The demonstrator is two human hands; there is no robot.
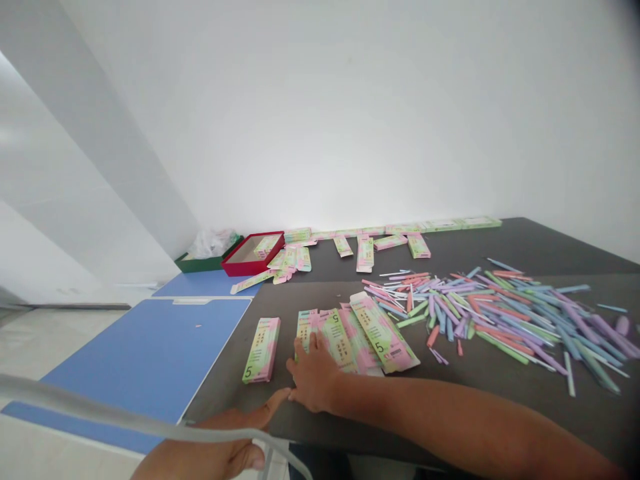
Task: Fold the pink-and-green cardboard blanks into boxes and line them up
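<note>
On dark tabletop (450, 400), right hand (314, 377) with fingers (306, 350) spread atop fanned pink-green cartons (345, 340); left hand (215, 448) at table edge, fingers (247, 457) half-curled.

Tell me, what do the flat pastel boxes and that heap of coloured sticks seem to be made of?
The flat pastel boxes look like thin printed card with a smooth, faintly glossy coating: they show crisp fold lines and flaps. The coloured sticks look like matte rolled or folded paper, some slightly flattened, though from here thin plastic can't be ruled out.
</note>
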